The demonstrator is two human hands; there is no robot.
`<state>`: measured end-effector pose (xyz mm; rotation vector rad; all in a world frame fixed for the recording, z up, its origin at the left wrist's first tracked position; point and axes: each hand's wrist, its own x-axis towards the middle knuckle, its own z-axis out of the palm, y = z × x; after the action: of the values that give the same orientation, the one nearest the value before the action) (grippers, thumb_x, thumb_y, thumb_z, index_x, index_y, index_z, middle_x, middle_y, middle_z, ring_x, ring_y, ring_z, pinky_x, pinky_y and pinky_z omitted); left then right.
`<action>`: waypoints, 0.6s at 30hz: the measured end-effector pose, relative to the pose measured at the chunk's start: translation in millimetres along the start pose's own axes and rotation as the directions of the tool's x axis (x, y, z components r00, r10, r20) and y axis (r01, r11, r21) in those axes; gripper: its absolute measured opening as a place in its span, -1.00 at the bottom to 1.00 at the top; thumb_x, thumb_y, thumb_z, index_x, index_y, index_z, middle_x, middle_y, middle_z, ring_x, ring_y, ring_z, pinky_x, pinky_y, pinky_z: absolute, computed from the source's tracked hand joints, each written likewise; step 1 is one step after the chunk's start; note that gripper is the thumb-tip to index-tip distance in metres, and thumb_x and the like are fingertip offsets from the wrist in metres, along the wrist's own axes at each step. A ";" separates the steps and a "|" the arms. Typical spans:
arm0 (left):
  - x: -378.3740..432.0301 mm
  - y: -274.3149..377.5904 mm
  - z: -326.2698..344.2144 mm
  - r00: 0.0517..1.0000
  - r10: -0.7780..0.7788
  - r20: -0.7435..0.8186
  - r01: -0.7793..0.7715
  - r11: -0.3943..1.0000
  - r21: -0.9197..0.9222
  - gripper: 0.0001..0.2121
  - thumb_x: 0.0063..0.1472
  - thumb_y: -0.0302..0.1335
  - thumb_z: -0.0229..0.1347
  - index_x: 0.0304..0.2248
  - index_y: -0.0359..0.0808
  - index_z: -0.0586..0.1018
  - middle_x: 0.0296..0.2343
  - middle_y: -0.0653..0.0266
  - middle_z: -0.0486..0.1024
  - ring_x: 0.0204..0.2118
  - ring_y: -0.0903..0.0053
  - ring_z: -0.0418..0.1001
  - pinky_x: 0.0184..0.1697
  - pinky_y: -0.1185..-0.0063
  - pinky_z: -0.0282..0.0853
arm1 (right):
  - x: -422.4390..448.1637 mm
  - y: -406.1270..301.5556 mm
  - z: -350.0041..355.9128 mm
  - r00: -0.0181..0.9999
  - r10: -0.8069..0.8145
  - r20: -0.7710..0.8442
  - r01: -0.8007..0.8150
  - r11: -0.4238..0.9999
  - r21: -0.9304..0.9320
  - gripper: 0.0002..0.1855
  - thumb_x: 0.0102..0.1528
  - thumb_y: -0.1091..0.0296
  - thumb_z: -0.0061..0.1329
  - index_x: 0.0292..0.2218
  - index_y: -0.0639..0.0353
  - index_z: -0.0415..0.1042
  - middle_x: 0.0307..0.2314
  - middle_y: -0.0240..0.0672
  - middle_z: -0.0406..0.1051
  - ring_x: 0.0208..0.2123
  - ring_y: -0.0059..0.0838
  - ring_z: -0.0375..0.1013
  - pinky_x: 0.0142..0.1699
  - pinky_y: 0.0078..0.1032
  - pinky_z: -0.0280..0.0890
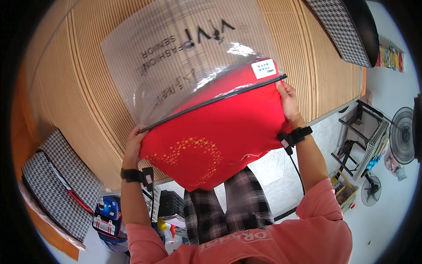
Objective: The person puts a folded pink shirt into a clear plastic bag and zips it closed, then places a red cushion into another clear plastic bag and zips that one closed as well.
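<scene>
A folded red cloth item (237, 125) with gold star patterns lies partly inside a clear plastic zip bag (132, 52) that bears black writing. Its lower part sticks out of the bag's mouth towards my lap. Across the red cloth runs the bag's black zip edge (214, 101). My left hand (133, 145) grips the left end of that edge together with the cloth. At the right end, near the slider, my right hand (289, 100) holds the edge and the cloth, thumb on top. A white label (263, 68) shows through the plastic.
Beneath the bag spreads a striped bamboo mat (316, 76). Houndstooth-patterned cushions (62, 184) lie at the left, beside a blue school bag (108, 214). On the right are a black-framed folding chair (366, 132), a standing fan (402, 135) and a wooden box (346, 194).
</scene>
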<state>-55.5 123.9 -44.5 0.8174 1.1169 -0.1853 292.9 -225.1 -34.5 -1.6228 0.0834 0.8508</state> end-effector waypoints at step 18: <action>11.8 6.0 -0.6 0.986 -0.014 0.167 0.029 0.996 -0.083 -0.86 0.22 -0.50 -0.03 -0.25 -0.34 0.47 -0.35 0.33 0.47 -0.32 0.65 0.42 -0.27 0.67 0.35 | -174.4 4.7 271.9 0.842 -0.183 0.507 0.530 0.452 -0.717 -0.26 -0.09 0.19 0.06 0.07 0.27 0.11 0.05 0.07 0.03 0.09 0.17 -0.02 0.14 0.02 -0.09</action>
<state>-47.4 131.5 -51.6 0.7007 0.9697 -0.2184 35.3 -56.2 62.5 -2.2139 -1.1038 0.8720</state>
